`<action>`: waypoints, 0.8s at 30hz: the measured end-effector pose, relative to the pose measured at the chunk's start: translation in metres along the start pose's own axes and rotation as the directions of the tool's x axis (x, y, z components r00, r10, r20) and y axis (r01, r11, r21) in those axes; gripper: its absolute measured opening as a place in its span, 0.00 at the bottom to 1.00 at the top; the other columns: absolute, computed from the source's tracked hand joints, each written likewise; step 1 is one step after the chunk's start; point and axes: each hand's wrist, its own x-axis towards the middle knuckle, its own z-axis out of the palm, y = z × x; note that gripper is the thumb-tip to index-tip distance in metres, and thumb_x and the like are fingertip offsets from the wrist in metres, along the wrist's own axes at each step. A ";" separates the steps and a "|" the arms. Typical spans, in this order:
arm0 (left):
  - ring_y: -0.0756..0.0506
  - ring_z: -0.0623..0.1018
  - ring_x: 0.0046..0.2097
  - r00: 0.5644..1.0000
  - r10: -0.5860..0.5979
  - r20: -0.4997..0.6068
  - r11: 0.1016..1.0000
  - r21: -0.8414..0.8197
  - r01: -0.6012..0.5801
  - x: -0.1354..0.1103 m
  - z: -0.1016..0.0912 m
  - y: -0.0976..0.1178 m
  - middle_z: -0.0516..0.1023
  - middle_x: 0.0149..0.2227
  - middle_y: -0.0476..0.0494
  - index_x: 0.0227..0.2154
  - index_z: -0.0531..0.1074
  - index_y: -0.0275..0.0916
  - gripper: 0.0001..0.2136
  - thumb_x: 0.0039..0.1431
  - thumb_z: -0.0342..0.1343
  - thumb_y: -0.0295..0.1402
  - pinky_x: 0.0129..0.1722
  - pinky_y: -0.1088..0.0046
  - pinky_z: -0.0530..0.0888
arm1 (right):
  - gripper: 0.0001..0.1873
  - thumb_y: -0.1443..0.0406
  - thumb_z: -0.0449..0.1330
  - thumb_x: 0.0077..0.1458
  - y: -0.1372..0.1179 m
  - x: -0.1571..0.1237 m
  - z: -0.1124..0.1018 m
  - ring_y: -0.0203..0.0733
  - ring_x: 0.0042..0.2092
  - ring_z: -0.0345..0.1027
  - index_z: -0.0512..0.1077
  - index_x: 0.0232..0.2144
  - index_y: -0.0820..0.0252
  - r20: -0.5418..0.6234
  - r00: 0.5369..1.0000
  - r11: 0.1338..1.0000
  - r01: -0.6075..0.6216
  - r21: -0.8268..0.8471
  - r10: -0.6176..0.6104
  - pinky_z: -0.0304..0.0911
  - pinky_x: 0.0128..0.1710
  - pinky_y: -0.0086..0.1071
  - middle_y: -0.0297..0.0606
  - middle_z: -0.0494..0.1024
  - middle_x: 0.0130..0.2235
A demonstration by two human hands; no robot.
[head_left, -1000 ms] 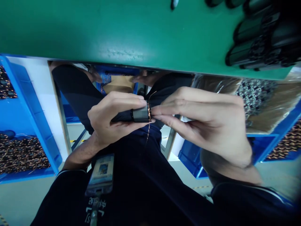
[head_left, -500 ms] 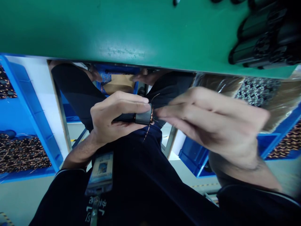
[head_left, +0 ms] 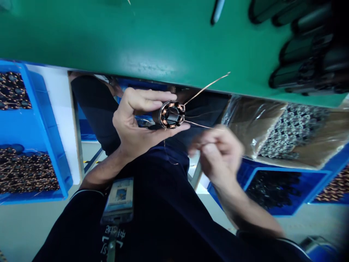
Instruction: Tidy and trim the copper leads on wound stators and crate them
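My left hand (head_left: 136,122) grips a small black motor stator (head_left: 170,114) between thumb and fingers, its copper-wound end turned toward me. Thin copper wires (head_left: 207,86) stick out from it to the right. My right hand (head_left: 218,154) is below and right of the stator, blurred by motion, fingers curled together near one wire; I cannot make out whether it pinches the wire. Both hands are over my lap, just in front of the green table edge.
A green table (head_left: 149,36) fills the top, with dark cylindrical parts (head_left: 308,58) at its right and a pen-like tool (head_left: 217,11). Blue bins (head_left: 32,120) of copper-wound parts stand at left; more blue bins (head_left: 283,185) and a plastic bag of parts (head_left: 286,131) are at right.
My right hand has pulled away from the stator, down and to the right. My left hand has turned the stator so its wound end faces me, and the wires now stand out.
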 end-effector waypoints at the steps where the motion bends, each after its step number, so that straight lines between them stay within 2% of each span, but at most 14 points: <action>1: 0.47 0.89 0.50 1.000 0.011 0.001 1.000 0.013 -0.011 -0.001 0.005 0.000 0.85 0.46 0.50 0.46 0.70 0.45 0.24 0.71 0.72 0.56 0.54 0.63 0.86 | 0.18 0.44 0.66 0.76 0.005 0.006 0.010 0.44 0.36 0.84 0.80 0.55 0.45 0.007 1.000 0.998 0.008 0.058 -0.009 0.85 0.37 0.40 0.33 0.86 0.39; 3: 0.46 0.89 0.52 0.999 0.039 0.002 0.999 0.032 -0.039 -0.004 0.010 0.002 0.86 0.46 0.50 0.46 0.69 0.45 0.25 0.70 0.72 0.58 0.57 0.59 0.85 | 0.30 0.38 0.67 0.71 0.008 0.021 0.025 0.49 0.46 0.89 0.78 0.64 0.44 0.049 0.999 0.980 0.011 0.199 -0.021 0.89 0.45 0.45 0.36 0.89 0.48; 4: 0.45 0.88 0.54 0.999 0.032 0.035 0.999 0.041 -0.033 -0.004 0.008 0.002 0.87 0.47 0.49 0.46 0.69 0.46 0.24 0.71 0.71 0.58 0.59 0.57 0.85 | 0.31 0.39 0.70 0.70 0.006 0.029 0.030 0.51 0.50 0.89 0.78 0.66 0.43 0.073 0.997 0.964 -0.004 0.267 -0.016 0.90 0.50 0.47 0.36 0.89 0.52; 6: 0.44 0.88 0.58 0.985 0.001 0.174 1.000 0.027 -0.006 0.000 -0.004 0.000 0.88 0.50 0.48 0.49 0.72 0.45 0.22 0.73 0.70 0.56 0.64 0.56 0.83 | 0.28 0.47 0.74 0.69 -0.002 0.039 0.032 0.51 0.54 0.89 0.78 0.66 0.42 0.092 0.996 0.941 -0.017 0.337 -0.014 0.89 0.57 0.49 0.34 0.89 0.56; 9: 0.43 0.90 0.58 0.929 -0.021 0.370 0.996 -0.077 0.054 0.018 -0.032 -0.004 0.88 0.55 0.45 0.59 0.77 0.43 0.25 0.69 0.76 0.49 0.61 0.64 0.86 | 0.23 0.54 0.76 0.69 -0.014 0.043 0.027 0.48 0.52 0.90 0.81 0.63 0.42 0.009 0.999 0.968 0.037 0.249 -0.041 0.89 0.58 0.47 0.32 0.90 0.53; 12: 0.43 0.91 0.56 0.931 -0.010 0.364 1.000 -0.023 0.020 0.037 -0.048 0.007 0.89 0.54 0.46 0.62 0.81 0.44 0.27 0.67 0.78 0.50 0.55 0.68 0.88 | 0.26 0.56 0.80 0.65 -0.014 0.043 0.022 0.46 0.51 0.90 0.83 0.62 0.42 -0.056 0.992 0.985 0.121 0.123 -0.115 0.89 0.58 0.41 0.32 0.91 0.50; 14: 0.44 0.91 0.55 0.923 0.006 0.386 0.997 0.066 -0.034 0.044 -0.044 0.022 0.90 0.51 0.51 0.57 0.84 0.47 0.19 0.71 0.75 0.49 0.56 0.65 0.88 | 0.28 0.57 0.82 0.61 -0.012 0.045 0.022 0.45 0.49 0.90 0.83 0.62 0.40 -0.032 0.987 0.983 0.158 0.094 -0.155 0.89 0.55 0.36 0.30 0.91 0.49; 15: 0.46 0.91 0.53 0.923 0.000 0.384 0.995 0.089 -0.037 0.044 -0.039 0.028 0.90 0.48 0.54 0.53 0.85 0.48 0.13 0.74 0.72 0.47 0.56 0.64 0.87 | 0.30 0.56 0.83 0.59 -0.011 0.047 0.022 0.45 0.48 0.90 0.83 0.62 0.39 -0.020 0.986 0.982 0.166 0.087 -0.165 0.90 0.53 0.36 0.30 0.91 0.49; 17: 0.50 0.90 0.46 0.956 -0.020 0.294 0.994 0.107 -0.013 0.040 -0.029 0.032 0.90 0.42 0.59 0.47 0.85 0.49 0.07 0.79 0.68 0.44 0.51 0.67 0.87 | 0.30 0.55 0.84 0.57 -0.012 0.051 0.024 0.47 0.48 0.90 0.83 0.60 0.38 -0.023 0.988 0.986 0.154 0.066 -0.153 0.91 0.51 0.38 0.29 0.91 0.48; 19: 0.54 0.87 0.38 0.995 -0.031 0.096 0.990 0.140 0.017 0.032 -0.025 0.020 0.89 0.38 0.60 0.45 0.84 0.47 0.12 0.80 0.67 0.48 0.42 0.71 0.84 | 0.27 0.52 0.82 0.58 -0.017 0.053 0.022 0.50 0.49 0.91 0.84 0.58 0.39 -0.055 0.992 0.991 0.119 0.062 -0.115 0.92 0.51 0.41 0.30 0.92 0.48; 20: 0.55 0.85 0.35 1.000 -0.029 -0.009 0.986 0.164 0.030 0.028 -0.027 0.010 0.87 0.37 0.60 0.45 0.83 0.46 0.15 0.79 0.66 0.52 0.38 0.72 0.82 | 0.26 0.50 0.81 0.60 -0.021 0.052 0.020 0.50 0.49 0.91 0.85 0.58 0.39 -0.066 0.993 0.992 0.100 0.075 -0.095 0.92 0.50 0.41 0.30 0.92 0.48; 21: 0.56 0.84 0.34 0.997 -0.037 -0.068 0.981 0.186 0.049 0.024 -0.031 -0.002 0.86 0.37 0.60 0.46 0.83 0.45 0.18 0.79 0.65 0.55 0.36 0.72 0.81 | 0.25 0.49 0.79 0.61 -0.025 0.051 0.017 0.51 0.48 0.91 0.85 0.58 0.39 -0.075 0.994 0.992 0.082 0.091 -0.075 0.92 0.49 0.41 0.31 0.92 0.48; 22: 0.57 0.84 0.35 0.994 -0.062 -0.089 0.976 0.204 0.079 0.020 -0.036 -0.013 0.86 0.38 0.60 0.48 0.82 0.44 0.20 0.79 0.64 0.57 0.36 0.72 0.80 | 0.25 0.47 0.78 0.62 -0.029 0.049 0.013 0.51 0.48 0.91 0.86 0.59 0.39 -0.082 0.994 0.992 0.074 0.102 -0.065 0.92 0.47 0.42 0.31 0.92 0.48; 24: 0.55 0.85 0.40 0.983 -0.185 -0.005 0.956 0.231 0.182 0.015 -0.051 -0.026 0.85 0.41 0.59 0.51 0.79 0.43 0.21 0.81 0.62 0.57 0.42 0.68 0.81 | 0.25 0.47 0.78 0.63 -0.035 0.044 0.004 0.53 0.48 0.91 0.86 0.60 0.37 -0.102 0.992 0.994 0.085 0.066 -0.078 0.93 0.47 0.44 0.32 0.92 0.49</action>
